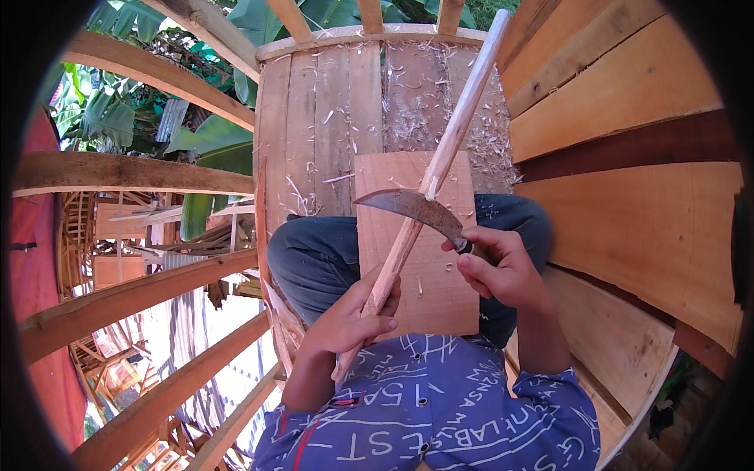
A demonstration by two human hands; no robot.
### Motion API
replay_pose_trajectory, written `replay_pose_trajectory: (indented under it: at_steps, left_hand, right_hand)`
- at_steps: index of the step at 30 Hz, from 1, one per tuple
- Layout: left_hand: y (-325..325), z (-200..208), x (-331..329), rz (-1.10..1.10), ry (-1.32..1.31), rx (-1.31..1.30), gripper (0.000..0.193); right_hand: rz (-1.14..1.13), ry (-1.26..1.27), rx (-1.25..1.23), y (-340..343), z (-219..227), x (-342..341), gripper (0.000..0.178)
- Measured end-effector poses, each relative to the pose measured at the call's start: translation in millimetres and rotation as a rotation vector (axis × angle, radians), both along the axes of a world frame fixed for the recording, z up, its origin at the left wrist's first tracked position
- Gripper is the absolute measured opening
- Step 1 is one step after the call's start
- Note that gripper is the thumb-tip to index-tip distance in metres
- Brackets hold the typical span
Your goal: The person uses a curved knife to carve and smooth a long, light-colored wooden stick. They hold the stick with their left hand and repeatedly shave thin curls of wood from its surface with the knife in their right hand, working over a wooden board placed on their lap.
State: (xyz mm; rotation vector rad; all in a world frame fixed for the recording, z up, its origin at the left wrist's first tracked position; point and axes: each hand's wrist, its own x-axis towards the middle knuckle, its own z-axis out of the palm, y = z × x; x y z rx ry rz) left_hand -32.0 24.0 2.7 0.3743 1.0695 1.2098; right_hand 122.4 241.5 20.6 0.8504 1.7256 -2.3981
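A long peeled wooden stick slants from my waist up to the far right. My left hand is wrapped round its lower part. Closed on the short dark handle of a curved sickle knife is my right hand. The blade lies across the middle of the stick, touching it, with its tip pointing left. A pale shaving curls at the stick just above the blade. Beneath them a flat wooden board rests across my lap.
I sit on a plank floor strewn with wood shavings. A plank wall rises close on my right. Wooden rails run along the left, with banana leaves and a lower yard beyond them.
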Motion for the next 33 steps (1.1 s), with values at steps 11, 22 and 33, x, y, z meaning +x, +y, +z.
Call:
replay_pose_trajectory:
  at_steps: [11, 22, 33]
  left_hand:
    - [-4.1, -5.9, 1.7, 0.011, 0.025, 0.032, 0.046]
    - [-7.5, -5.2, 1.0, 0.011, -0.029, 0.020, 0.041]
    - [2.6, 6.3, 4.9, -0.023, 0.167, 0.006, 0.051]
  right_hand:
    - [-0.110, 0.116, 0.207, 2.7, -8.0, 3.3, 0.025]
    - [-0.044, 0.136, 0.099, 5.5, -8.1, 14.3, 0.021]
    - [-0.343, 0.279, -0.001, 5.0, -19.8, 23.3, 0.018]
